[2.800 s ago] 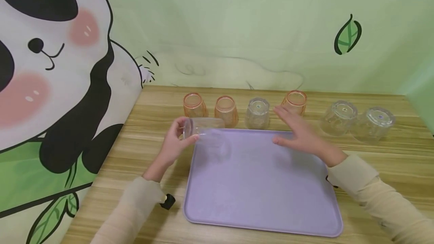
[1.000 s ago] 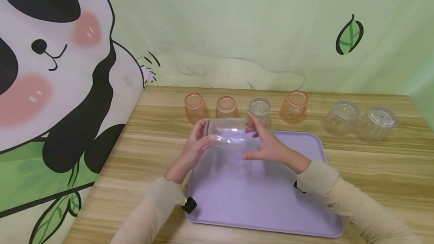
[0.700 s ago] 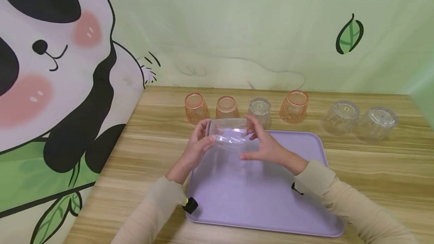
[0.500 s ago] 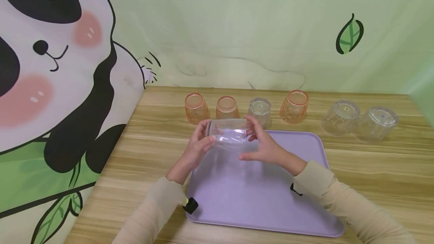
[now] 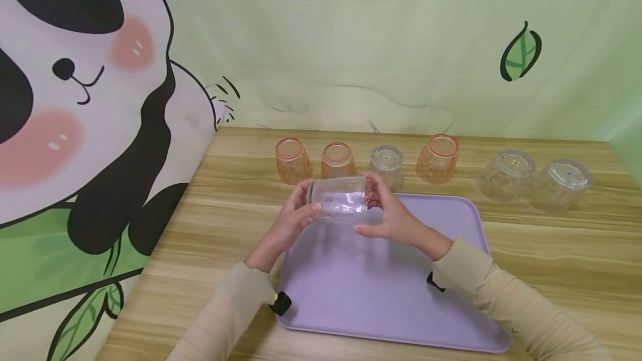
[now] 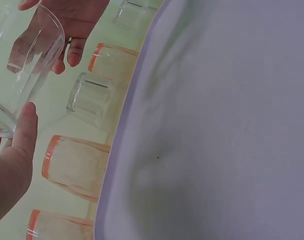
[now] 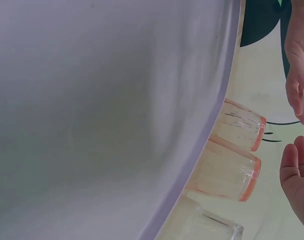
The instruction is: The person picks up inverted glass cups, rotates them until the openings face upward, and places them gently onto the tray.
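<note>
My left hand (image 5: 293,219) grips a clear drinking glass (image 5: 338,196) near its base, holding it on its side above the far left part of a lilac tray (image 5: 391,283). The glass's mouth points right, toward my right hand (image 5: 396,216). There the fingers reach behind the rim while the thumb stands apart below it; whether they touch the glass is hard to tell. In the left wrist view, the right palm (image 6: 76,20) shows beyond the rim of the glass (image 6: 41,55). The right wrist view cuts the glass off at its edge.
Along the back of the wooden table (image 5: 215,199) stand upside-down glasses: orange ones (image 5: 292,163) (image 5: 337,160) (image 5: 437,160), a clear one (image 5: 385,166) between them, and two clear ones (image 5: 506,177) (image 5: 559,185) at right. A panda-printed backdrop (image 5: 321,43) rises behind.
Over these seconds the left hand has carried the glass right, and the right hand has come left to its mouth end. In the last half second, the glass has tilted only slightly.
</note>
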The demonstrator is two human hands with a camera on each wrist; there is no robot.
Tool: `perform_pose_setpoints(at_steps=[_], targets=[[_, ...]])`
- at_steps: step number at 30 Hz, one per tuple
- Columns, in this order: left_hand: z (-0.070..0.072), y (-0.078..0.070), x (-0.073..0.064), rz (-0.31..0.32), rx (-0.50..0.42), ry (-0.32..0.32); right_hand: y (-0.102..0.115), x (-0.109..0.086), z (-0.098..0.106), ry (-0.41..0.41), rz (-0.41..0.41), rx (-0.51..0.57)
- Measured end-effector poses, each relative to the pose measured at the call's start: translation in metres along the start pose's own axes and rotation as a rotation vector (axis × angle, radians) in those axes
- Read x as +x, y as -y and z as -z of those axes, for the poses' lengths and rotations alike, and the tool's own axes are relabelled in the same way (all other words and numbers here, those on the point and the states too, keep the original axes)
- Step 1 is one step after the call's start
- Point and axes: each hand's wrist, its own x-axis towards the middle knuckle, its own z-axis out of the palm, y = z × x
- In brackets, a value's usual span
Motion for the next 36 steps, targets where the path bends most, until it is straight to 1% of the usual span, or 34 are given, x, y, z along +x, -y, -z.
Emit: perform_pose_setpoints(at_steps=[3,6,9,13,16,19,24,28,32,36], targets=[[0.004,0.001,0.001,-0.008,0.080,0.002,0.001,0.001,0.001,-0.003,-0.003,-0.020],[0.008,0.001,0.000,-0.014,0.159,-0.020,-0.001,0.003,0.004,0.000,-0.003,-0.055],[0.014,0.001,0.000,-0.017,0.218,-0.042,-0.004,0.004,0.006,0.003,0.001,-0.114],[0.021,0.001,-0.001,-0.028,0.267,-0.036,-0.008,0.007,0.010,0.010,0.000,-0.188],[0.026,0.002,-0.002,-0.035,0.273,-0.028,-0.009,0.010,0.012,0.018,-0.016,-0.226],[0.029,0.004,-0.002,-0.038,0.266,-0.034,-0.009,0.014,0.013,0.021,-0.042,-0.265],[0.030,0.005,-0.002,-0.052,0.246,-0.078,-0.007,0.020,0.016,0.039,-0.055,-0.380],[0.030,0.003,-0.002,-0.055,0.238,-0.114,-0.005,0.026,0.017,0.074,-0.085,-0.451],[0.032,0.002,-0.002,-0.044,0.239,-0.126,-0.007,0.030,0.016,0.120,-0.137,-0.518],[0.034,0.002,-0.001,-0.034,0.225,-0.135,-0.008,0.035,0.013,0.162,-0.171,-0.571]])
